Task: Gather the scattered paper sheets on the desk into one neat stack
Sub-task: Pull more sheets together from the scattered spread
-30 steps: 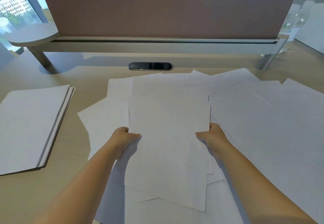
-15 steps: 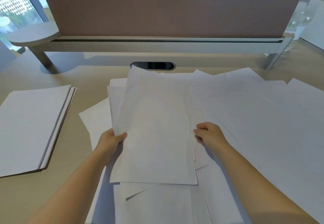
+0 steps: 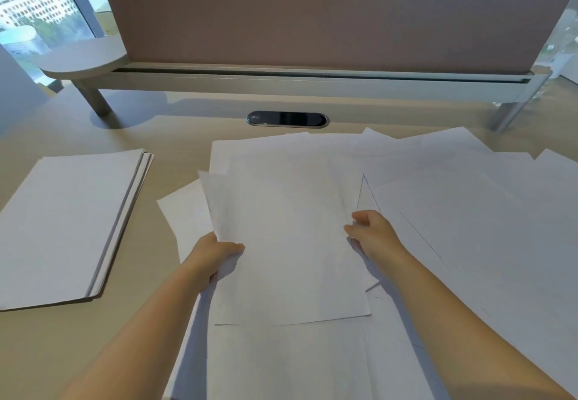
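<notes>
I could read no text, label, brand or number anywhere; the paper sheets on the desk looked blank from my feed.

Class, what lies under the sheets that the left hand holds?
Under the held sheets, more loose sheets overlap on the desk. How many lie directly beneath is hidden.

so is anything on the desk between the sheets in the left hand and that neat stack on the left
Nothing visible. Only bare beige desk top lies between the white paper sheets gripped by the left hand and the neat white paper stack.
</notes>
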{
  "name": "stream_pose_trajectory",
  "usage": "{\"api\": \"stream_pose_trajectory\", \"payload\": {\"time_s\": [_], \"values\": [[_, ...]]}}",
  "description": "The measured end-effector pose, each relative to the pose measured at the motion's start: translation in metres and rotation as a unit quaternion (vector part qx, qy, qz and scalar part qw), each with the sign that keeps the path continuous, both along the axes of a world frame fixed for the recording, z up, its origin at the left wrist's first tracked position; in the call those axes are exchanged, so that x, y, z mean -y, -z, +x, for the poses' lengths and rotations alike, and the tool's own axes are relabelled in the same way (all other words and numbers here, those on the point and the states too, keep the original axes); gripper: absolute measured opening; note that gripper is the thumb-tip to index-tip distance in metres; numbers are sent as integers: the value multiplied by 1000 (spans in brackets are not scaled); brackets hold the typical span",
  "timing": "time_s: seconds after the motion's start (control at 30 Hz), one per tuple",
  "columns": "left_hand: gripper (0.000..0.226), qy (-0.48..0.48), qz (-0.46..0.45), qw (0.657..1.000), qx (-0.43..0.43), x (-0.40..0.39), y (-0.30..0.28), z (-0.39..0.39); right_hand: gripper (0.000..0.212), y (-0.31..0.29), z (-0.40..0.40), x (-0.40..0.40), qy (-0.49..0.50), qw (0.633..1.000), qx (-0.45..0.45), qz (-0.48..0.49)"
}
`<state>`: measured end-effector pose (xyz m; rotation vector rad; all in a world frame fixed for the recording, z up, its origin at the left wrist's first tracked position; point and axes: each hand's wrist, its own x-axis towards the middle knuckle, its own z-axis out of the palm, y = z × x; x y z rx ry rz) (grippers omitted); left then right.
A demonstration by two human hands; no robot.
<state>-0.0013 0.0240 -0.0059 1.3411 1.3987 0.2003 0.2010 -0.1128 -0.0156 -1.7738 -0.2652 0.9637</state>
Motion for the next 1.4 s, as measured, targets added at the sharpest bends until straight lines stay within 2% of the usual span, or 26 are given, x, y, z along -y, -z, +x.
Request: {"api": "stream_pose_trajectory", "payload": {"time_s": [0.13, 0.17, 0.2, 0.23, 0.3, 0.4, 0.53, 0.7, 0.8, 0.87, 0.9, 0.97, 1.07, 1.1, 1.17, 1.27, 1.4], "values": [[22, 19, 41, 999, -27, -11, -1, -22, 48, -2, -6, -13, 17, 1000, -20, 1], [23, 27, 39, 999, -20, -12, 0, -27, 35, 0, -7, -14, 15, 999, -28, -3], [23, 34, 35, 999, -12, -13, 0, -32, 14, -1, -9, -16, 1, 999, -25, -21], [23, 39, 28, 999, -7, -13, 0, -36, 16, 0, -10, -19, -11, 999, 2, -48], [21, 35, 27, 999, 5, -15, 2, -40, 39, 4, -12, -25, -52, 992, 78, -90], [29, 0, 52, 999, 8, -20, 5, -38, 42, 2, -14, -30, -79, 976, 157, -128], [26, -26, 44, 999, 6, -29, 5, -38, 40, -1, -4, -29, -97, 968, 180, -149], [24, 3, -3, 999, 39, -38, -3, -36, 38, -1, 1, -33, -70, 979, 132, -141], [16, 29, -19, 997, 62, -40, -4, -23, 25, -3, -3, -42, -36, 996, 21, -78], [4, 48, -37, 996, 68, -38, -6, -12, 51, 0, -7, -49, -46, 995, -24, -81], [5, 54, -41, 995, 77, -38, -5, -8, 60, -1, -10, -53, -46, 996, -39, -69], [14, 55, -49, 993, 93, -40, -1, -2, 57, 5, -10, -57, -41, 997, -14, -65], [24, 62, 5, 997, 52, -42, -2, -2, 11, 7, -7, -55, -12, 998, 0, -60], [26, 64, 32, 997, 39, -42, -4, -3, 9, 1, -7, -53, -9, 999, -9, -52], [28, 56, 81, 995, 36, -41, -10, -2, 12, -9, -7, -51, -24, 998, -37, -34], [33, 36, 128, 989, 70, -38, -28, 2, 33, -31, -11, -49, -27, 997, -69, 4], [29, 11, 189, 974, 126, -33, -66, 7, 38, -70, -13, -48, -23, 997, -61, 46]]}}
